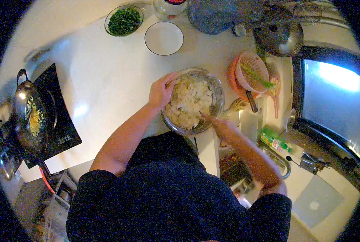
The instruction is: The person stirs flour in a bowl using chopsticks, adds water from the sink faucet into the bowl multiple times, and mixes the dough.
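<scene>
A clear glass bowl (219, 97) filled with a pale, lumpy mixture (191, 99) stands near the counter's front edge, close to my body. My left hand (163, 91) grips the bowl's left rim, thumb and fingers closed round it. At the lower right of the bowl, my right hand (213, 121) reaches over the rim to the mixture. Its fingers look closed, but they are small and blurred, and I cannot make out what they hold.
A wok (31, 117) with chopped food sits on a black induction cooker (69, 129) at left. Behind the bowl are a white plate (164, 38) and a bowl of chopped greens (124, 21). To the right are a pink colander (248, 66), a knife handle (251, 101) and a sink (287, 165).
</scene>
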{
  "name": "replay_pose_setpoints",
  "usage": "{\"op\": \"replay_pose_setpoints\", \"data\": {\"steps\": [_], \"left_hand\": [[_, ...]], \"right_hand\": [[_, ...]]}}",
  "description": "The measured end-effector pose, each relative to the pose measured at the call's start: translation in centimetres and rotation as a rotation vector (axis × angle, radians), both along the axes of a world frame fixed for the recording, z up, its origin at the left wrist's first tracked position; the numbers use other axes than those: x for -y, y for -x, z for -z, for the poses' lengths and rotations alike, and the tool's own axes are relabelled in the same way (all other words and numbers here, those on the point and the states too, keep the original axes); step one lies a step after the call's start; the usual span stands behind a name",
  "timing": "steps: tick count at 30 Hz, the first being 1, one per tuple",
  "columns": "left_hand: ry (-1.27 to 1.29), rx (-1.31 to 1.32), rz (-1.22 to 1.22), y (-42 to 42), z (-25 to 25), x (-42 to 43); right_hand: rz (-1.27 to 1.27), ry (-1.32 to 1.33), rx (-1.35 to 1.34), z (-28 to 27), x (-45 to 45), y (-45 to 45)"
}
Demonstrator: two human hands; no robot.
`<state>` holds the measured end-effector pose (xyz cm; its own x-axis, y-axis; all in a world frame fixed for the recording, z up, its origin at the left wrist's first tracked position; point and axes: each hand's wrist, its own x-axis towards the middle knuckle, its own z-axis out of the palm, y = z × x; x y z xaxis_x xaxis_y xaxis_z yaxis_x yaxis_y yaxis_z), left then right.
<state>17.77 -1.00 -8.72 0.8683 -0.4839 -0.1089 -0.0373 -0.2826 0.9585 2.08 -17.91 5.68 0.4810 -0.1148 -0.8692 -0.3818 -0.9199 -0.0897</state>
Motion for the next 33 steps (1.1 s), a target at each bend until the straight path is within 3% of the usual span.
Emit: {"op": "replay_pose_setpoints", "data": {"steps": [3, 6, 12, 14, 17, 21, 23, 25, 27, 28, 29, 30, 31, 33], "left_hand": [[-0.012, 0.002, 0.014, 0.0, -0.3, 0.2], [-0.033, 0.04, 0.005, 0.0, -0.2, 0.1], [-0.102, -0.054, 0.046, 0.1, -1.0, 0.3], [-0.139, -0.077, 0.092, 0.1, -2.0, 0.1], [-0.124, -0.047, 0.113, 0.0, -2.4, 0.1], [-0.092, 0.03, 0.109, 0.2, -0.7, 0.4], [-0.103, 0.031, 0.13, 0.1, -0.7, 0.6], [-0.123, -0.004, 0.159, -0.5, -1.4, 0.4], [-0.118, 0.004, 0.17, -0.6, -1.4, 0.4], [-0.117, 0.009, 0.178, -0.5, -1.4, 0.4], [-0.113, 0.042, 0.184, -0.5, -1.4, 0.6], [-0.111, 0.075, 0.192, -0.4, -1.3, 0.7], [-0.11, 0.109, 0.201, -0.4, -1.2, 0.7], [-0.134, 0.017, 0.234, -0.6, -0.8, 0.9]], "right_hand": [[-0.43, 0.281, 0.05, -0.5, 3.0, -2.0], [-0.614, 0.399, -0.036, -2.9, 2.5, -4.7], [-0.635, 0.105, -0.04, 2.5, 3.1, -2.7], [-0.587, -0.006, -0.254, 2.2, 3.0, -4.0], [-0.485, -0.345, -0.111, 12.2, 8.1, 3.7], [-0.101, -0.534, -0.013, 11.5, 5.8, 5.6], [0.109, -0.477, -0.177, 7.6, 2.5, 3.7], [0.175, -0.545, -0.235, 8.1, 0.7, 4.5], [0.103, -0.641, 0.16, 8.5, -1.3, 5.1], [-0.01, -0.679, 0.581, 8.3, -2.9, 4.8], [0.311, -0.761, 0.277, 8.9, -3.7, 5.3], [0.786, -0.788, -0.009, 9.2, -4.6, 5.6], [1.189, -0.684, -0.19, 9.4, -5.4, 5.9], [1.469, -0.88, -0.204, 9.4, -6.6, 5.7]]}}
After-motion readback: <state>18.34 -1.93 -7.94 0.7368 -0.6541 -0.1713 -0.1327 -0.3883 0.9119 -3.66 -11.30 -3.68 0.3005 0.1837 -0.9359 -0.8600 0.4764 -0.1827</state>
